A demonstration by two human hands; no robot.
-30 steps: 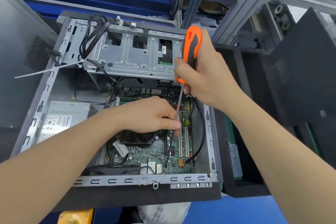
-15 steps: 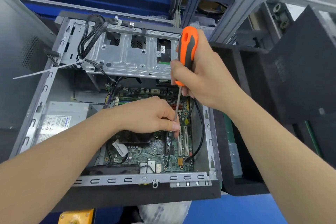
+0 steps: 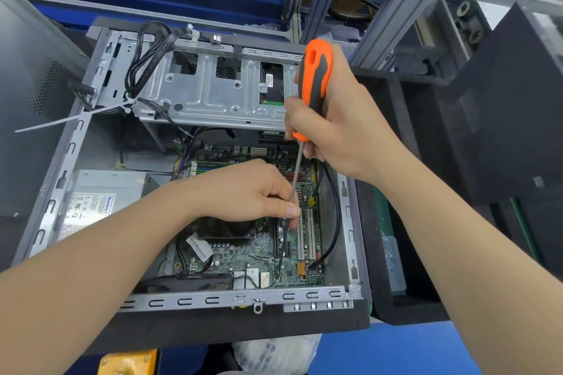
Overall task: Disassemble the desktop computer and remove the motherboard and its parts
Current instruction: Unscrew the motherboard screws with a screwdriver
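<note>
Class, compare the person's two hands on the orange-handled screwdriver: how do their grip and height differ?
The right hand wraps round the orange-and-black plastic handle of the screwdriver; the left hand pinches its thin metal shaft. The right hand is high, up by the silver metal drive cage; the left hand is low, over the green motherboard. Both hold the same tool.

"Huntkey" on PSU label (image 3: 91,207); rest illegible

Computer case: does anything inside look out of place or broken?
One oddity: the white cable tie bundling the black cables has a long untrimmed tail poking out over the case's left wall. No damage shows.
</note>
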